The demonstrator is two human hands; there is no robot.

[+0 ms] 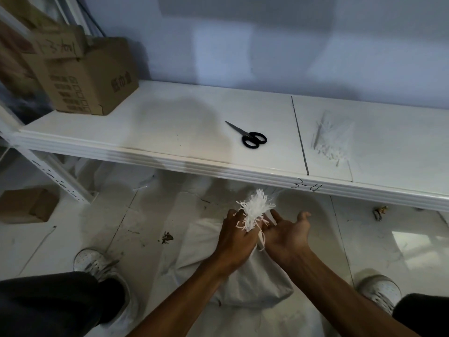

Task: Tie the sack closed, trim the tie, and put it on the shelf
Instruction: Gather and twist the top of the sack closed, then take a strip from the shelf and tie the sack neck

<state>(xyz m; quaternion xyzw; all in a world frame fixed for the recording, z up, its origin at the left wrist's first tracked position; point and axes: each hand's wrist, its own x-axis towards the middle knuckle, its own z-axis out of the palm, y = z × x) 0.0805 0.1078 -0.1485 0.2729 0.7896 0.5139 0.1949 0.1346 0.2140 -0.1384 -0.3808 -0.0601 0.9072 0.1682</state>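
Down low, closest to the person, a white sack (pixel 255 280) sits on the floor (pixel 73 239) between two white shoes. Both hands are at the top of the sack, where the cloth is bunched into a neck. The left hand (pixel 237 235) is closed tight around that neck, just under a frayed white tuft (pixel 255 209) that sticks up. The right hand (pixel 286 233) is just beside it, palm up and half open, with its fingers at the neck and the thumb held out. A thin white tie (pixel 262 239) hangs between the two hands, but it is too small to tell if there is a knot yet. I think the tying is still being done, so this looks like the first part of the job. Next up is the white shelf (pixel 170 154), with black scissors (pixel 251 137) lying shut on it, not touched. So the trimming is still left, and the sack is not on the shelf yet. A pile of thin white strips (pixel 331 139) lies further right. A brown cardboard box (pixel 94 81) stands far back on the left.
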